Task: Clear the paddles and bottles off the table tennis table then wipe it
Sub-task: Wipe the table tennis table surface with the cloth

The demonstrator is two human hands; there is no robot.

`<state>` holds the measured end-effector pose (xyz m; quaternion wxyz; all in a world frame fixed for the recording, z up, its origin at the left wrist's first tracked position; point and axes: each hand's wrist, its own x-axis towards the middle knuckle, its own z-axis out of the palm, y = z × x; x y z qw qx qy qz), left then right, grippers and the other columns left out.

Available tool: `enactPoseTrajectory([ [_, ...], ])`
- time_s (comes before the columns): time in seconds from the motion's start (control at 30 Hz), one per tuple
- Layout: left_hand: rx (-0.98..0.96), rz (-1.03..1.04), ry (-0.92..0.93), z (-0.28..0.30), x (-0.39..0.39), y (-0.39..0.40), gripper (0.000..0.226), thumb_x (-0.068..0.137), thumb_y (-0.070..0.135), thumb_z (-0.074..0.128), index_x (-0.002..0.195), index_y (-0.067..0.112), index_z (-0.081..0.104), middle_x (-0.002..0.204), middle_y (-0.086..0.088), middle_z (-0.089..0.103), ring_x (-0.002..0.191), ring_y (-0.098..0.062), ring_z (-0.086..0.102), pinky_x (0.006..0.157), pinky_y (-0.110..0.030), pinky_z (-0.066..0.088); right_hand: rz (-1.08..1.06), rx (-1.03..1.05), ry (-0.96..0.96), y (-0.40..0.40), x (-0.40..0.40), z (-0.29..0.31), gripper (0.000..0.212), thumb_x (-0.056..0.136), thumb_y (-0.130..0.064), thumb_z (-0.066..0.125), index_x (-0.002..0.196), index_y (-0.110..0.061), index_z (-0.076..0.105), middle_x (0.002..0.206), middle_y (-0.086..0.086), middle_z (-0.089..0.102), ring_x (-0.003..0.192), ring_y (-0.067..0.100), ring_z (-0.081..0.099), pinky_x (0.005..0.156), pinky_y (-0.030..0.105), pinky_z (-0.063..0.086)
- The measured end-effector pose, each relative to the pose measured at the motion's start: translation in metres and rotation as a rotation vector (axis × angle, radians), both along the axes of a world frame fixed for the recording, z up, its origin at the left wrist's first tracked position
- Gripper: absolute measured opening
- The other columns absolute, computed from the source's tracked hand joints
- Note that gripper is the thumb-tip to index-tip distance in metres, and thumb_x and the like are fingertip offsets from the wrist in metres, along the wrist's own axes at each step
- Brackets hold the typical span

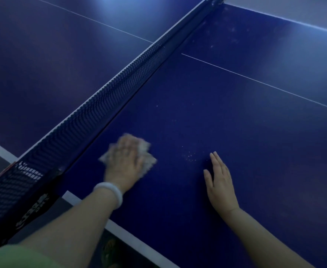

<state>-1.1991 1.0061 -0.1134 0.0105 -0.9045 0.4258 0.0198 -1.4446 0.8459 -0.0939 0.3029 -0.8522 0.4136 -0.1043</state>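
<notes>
The blue table tennis table point(245, 122) fills the view. My left hand point(123, 161) lies flat on a pale cloth point(148, 158) and presses it onto the tabletop close to the net; both are blurred. My right hand point(220, 180) rests flat on the table to the right of the cloth, fingers straight, holding nothing. Small white specks point(189, 157) dot the surface between my hands. No paddles or bottles are in view.
The dark net point(120, 89) with its white top band runs diagonally from lower left to upper right, left of my hands. The table's white edge line point(131, 236) is near my body. A thin white centre line point(255, 79) crosses the surface beyond my hands.
</notes>
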Motion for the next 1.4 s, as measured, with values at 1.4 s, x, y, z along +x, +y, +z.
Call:
enactPoseTrajectory([
  [1.4, -0.085, -0.335, 0.098, -0.003, -0.065, -0.097, 0.064, 0.101, 0.045, 0.02, 0.154, 0.009, 0.021, 0.163, -0.015, 0.008, 0.151, -0.029, -0.001, 0.119, -0.055, 0.012, -0.234, -0.147, 0.257, -0.072, 0.017, -0.004, 0.06, 0.1, -0.044, 0.03, 0.154, -0.018, 0.024, 0.162, -0.005, 0.014, 0.143, -0.001, -0.007, 0.119, 0.026, -0.01],
])
